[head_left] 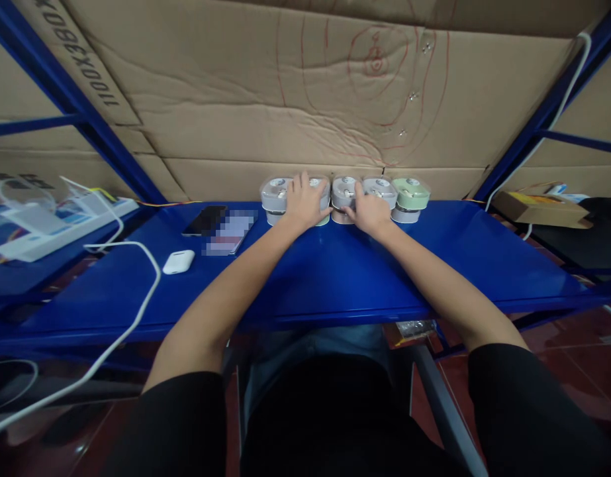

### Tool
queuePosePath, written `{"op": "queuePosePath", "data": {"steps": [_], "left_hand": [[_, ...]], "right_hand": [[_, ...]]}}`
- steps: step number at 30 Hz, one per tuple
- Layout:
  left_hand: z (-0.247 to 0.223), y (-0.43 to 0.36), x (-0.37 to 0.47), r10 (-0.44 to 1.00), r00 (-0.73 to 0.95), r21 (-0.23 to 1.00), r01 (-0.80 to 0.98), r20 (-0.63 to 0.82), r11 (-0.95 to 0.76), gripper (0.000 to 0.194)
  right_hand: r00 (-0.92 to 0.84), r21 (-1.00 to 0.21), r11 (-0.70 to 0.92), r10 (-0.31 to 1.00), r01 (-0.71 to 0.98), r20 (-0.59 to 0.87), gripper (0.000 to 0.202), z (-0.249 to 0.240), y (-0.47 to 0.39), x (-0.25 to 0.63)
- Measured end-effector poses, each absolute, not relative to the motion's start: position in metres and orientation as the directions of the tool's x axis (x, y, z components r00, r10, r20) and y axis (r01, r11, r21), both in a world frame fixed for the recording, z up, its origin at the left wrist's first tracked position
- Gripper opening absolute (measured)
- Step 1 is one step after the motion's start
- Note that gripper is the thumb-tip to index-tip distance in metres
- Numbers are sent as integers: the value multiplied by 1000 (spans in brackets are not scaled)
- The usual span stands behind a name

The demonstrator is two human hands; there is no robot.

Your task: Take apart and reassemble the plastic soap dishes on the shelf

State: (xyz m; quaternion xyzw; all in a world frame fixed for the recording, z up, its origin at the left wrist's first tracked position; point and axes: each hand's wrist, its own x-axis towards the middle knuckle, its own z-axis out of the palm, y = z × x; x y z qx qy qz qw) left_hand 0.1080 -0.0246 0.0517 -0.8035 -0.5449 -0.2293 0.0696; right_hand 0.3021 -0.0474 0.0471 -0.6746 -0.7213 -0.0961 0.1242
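Note:
A row of small rounded containers with clear lids stands along the back of the blue table, stacked two high. My left hand (pixel 304 204) lies with fingers spread over the left part of the row, between a grey container (pixel 274 189) and its right-hand neighbour, touching their tops and fronts. Against the middle of the row rests my right hand (pixel 373 211). Its thumb and a finger are apart at a darker grey-brown container (pixel 342 192); the remaining fingers are partly hidden. Right of that hand are a lilac-grey container (pixel 383 187) and a pale green container (pixel 412 193).
Left on the blue table (pixel 325 285) lie a dark phone (pixel 206 220), a blurred-out flat item (pixel 230 232) and a white earbud case (pixel 179 262). A white power strip (pixel 61 228) and cable are farther left. Cardboard (pixel 210 79) walls the back. An open carton (pixel 541 209) sits right.

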Motion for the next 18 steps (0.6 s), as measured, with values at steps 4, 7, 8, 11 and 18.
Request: {"op": "queuePosePath", "data": {"steps": [4, 7, 8, 11, 18], "left_hand": [[48, -20, 117, 865, 249, 143, 930, 435, -339, 60], [47, -24, 121, 862, 234, 149, 932, 449, -331, 55], [47, -26, 122, 863, 228, 149, 934, 450, -324, 55], [45, -38, 122, 868, 211, 158, 937, 450, -310, 55], [39, -62, 119, 858, 177, 218, 924, 483, -313, 46]], "right_hand": [[-54, -67, 83, 935, 994, 351, 89, 48, -54, 304], [-53, -121, 116, 901, 986, 430, 88, 48, -59, 311], [-49, -143, 126, 891, 982, 451, 87, 48, -60, 314], [-14, -200, 129, 870, 971, 492, 79, 48, -61, 324], [36, -287, 151, 831, 946, 556, 70, 49, -60, 335]]}}
